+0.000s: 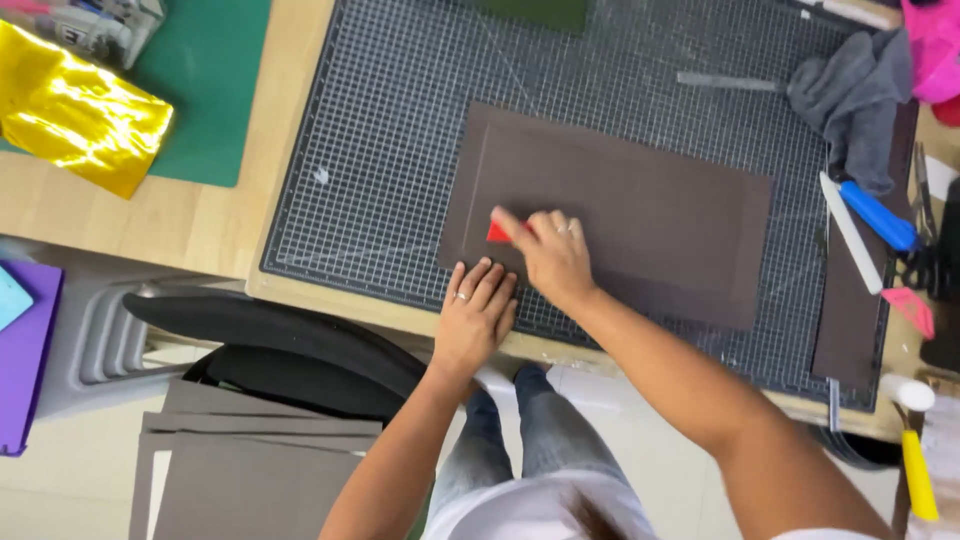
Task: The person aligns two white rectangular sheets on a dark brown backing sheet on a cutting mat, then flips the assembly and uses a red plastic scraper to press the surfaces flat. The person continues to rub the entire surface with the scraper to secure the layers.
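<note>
Right hand [555, 255] fingers clamped on red scraper [497, 232], left hand [478, 308] fingers together, flat on brown board [640, 200], gridded cutting mat [390, 130] beneath

Dark brown card sheet [620, 215] on a grey cutting mat [400, 150] ruled in a pale grid. Bright red scraper [497, 232] flashes against the brown. Pale wood worktop [200, 215], a green mat [215, 80], shiny gold foil [75, 110], purple sheet [25, 350], blue-handled tool [878, 215], grey cloth [855, 95].
</note>
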